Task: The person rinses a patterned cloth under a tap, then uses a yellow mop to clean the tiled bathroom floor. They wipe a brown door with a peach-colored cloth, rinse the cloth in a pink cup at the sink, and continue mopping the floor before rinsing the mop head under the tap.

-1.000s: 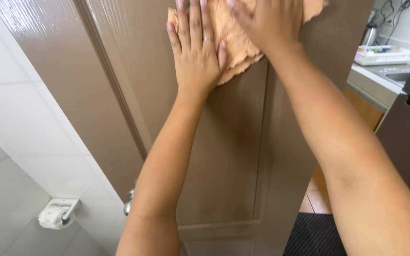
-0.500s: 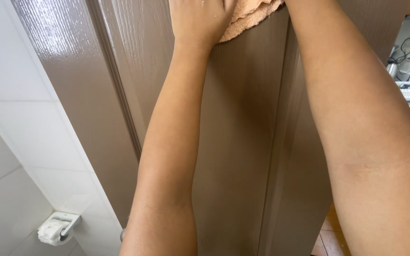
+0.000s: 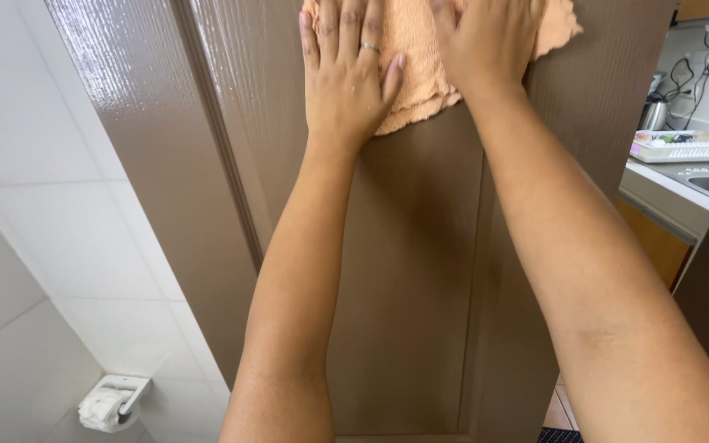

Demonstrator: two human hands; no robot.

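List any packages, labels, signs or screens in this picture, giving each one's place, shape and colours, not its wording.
No labels, signs or screens can be made out.
Nearest to packaging: white tray, far right on the kitchen counter, shallow and rectangular, holding small items too tiny to tell.
Toilet roll, bottom left on a white wall holder, white, unwrapped.

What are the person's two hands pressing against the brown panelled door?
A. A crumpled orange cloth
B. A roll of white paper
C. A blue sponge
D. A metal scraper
A: the left hand and the right hand both lie flat on a crumpled orange cloth, holding it against the brown panelled door.
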